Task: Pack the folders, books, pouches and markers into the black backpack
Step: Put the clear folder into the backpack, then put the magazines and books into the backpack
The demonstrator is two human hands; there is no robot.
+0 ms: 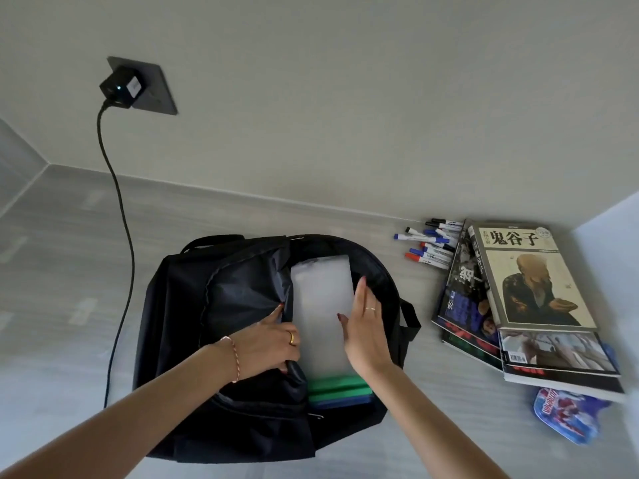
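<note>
Black backpack (193,305): lies flat on the grey table (69,243), main compartment unzipped and gaping toward the right. Left hand (266,340): fingers curled round the edge of the front flap, gripping it and holding it back toward the left. Right hand (366,326): fingers straight and together, palm pressed flat against the right edge of a translucent white folder (321,305) that sits partly inside the opening. Green folder (335,387) and blue folder (342,402): beneath it, near ends protruding from the near side of the opening. Not yet packed: stack of books and magazines (525,299), right of the bag; cluster of whiteboard markers (430,243), far right, just beside the books; blue patterned pouch (567,414), near right, partly under the lowest magazine. Also present: black charger (121,86) in a wall socket, cable (119,209) trailing down to the table left of the bag. Risks, as judged: flap slipping from the left hand and closing over the folder; folder corner catching the lining or zip and buckling under the push; protruding folder ends blocking the zip.
</note>
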